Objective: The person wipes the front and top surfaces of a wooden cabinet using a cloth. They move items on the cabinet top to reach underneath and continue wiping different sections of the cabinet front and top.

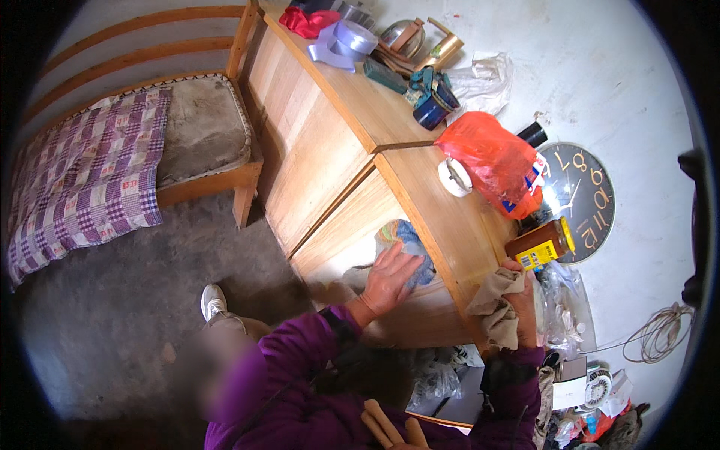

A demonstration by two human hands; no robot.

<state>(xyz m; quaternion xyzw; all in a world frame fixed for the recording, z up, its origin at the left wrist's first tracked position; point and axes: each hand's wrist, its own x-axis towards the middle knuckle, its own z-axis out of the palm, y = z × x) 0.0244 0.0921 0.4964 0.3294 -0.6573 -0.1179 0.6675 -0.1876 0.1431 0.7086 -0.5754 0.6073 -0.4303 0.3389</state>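
My left hand (pixel 389 277), fingers spread, presses a blue-and-grey multicoloured rag (pixel 419 271) against the upright face of a light wooden cabinet (pixel 332 225). A crumpled beige cloth (pixel 498 306) is in my right hand (pixel 524 309), over the cabinet's top edge; the cloth hides part of the fingers. Close beyond those fingertips is a jar (pixel 537 244) with brown contents, a yellow label and a yellow lid. A white ring-shaped object (pixel 454 177) and a red plastic bag (pixel 486 160) are farther along the top.
A wall clock (pixel 579 208) stands behind the jar. Ribbon rolls (pixel 351 39), a dark blue mug (pixel 433 109) and a glass kettle (pixel 404 36) crowd the far top. A wooden bench (pixel 208 180) bears a checked cloth (pixel 95 174). Tan rod-like things (pixel 382 419) show near my jacket.
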